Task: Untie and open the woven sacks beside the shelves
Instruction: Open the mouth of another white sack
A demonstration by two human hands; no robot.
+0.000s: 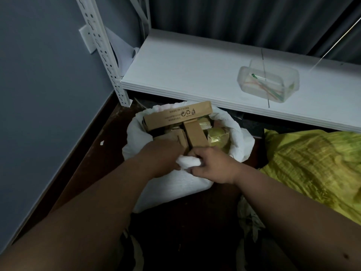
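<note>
A white woven sack (172,184) stands on the dark floor below the white shelf (175,75), its mouth spread wide. Inside it lie brown cardboard boxes (177,116) and yellowish packets. My left hand (162,155) and my right hand (211,165) meet at the sack's near rim, both gripping a bunched fold of the white fabric between them. A yellow woven sack (312,163) lies to the right, its mouth out of sight.
A clear plastic tub (269,83) with coloured ties sits on the shelf. The shelf's perforated white upright (105,53) stands at the left by the grey wall. Crumpled pale material lies on the floor near my right forearm.
</note>
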